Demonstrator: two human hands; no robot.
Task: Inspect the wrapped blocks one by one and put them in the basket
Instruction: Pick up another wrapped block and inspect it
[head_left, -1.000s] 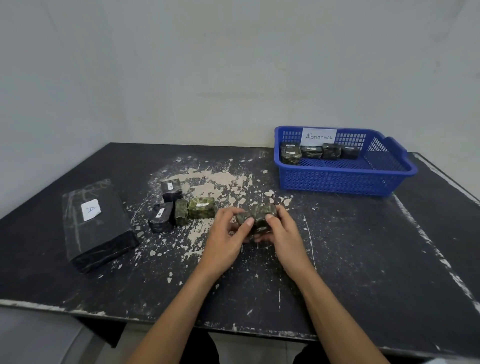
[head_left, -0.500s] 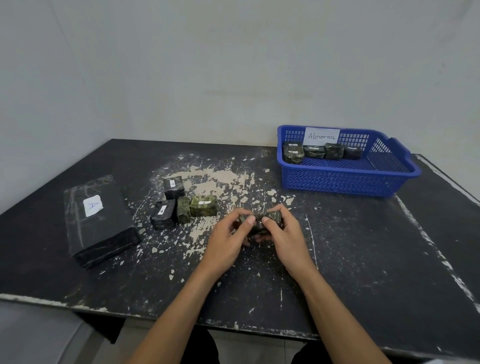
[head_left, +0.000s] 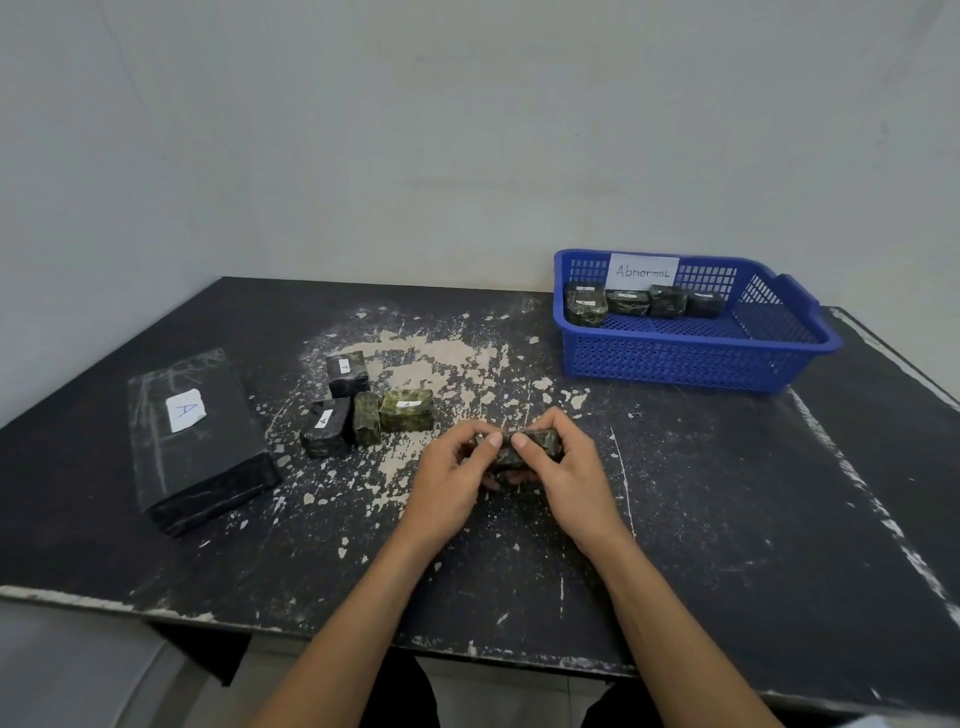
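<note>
Both hands hold one dark green wrapped block (head_left: 540, 443) just above the middle of the table. My left hand (head_left: 457, 475) grips its left end and my right hand (head_left: 566, 470) its right end, thumbs meeting on top. Much of the block is hidden by fingers. Several more wrapped blocks lie to the left: a black one (head_left: 347, 372), another black one (head_left: 326, 427), a green one on end (head_left: 365, 425) and a green one (head_left: 406, 410). The blue basket (head_left: 675, 358) labelled "Abnormal" stands at the back right with several blocks (head_left: 628, 302) along its far wall.
A large black wrapped slab (head_left: 208, 457) with a white "A" label lies at the left of the worn black table (head_left: 727, 519). A pale wall rises behind. The table's front edge runs just below my forearms.
The block has turned in my hands; my thumbs have come together on its top. The view has shifted slightly.
</note>
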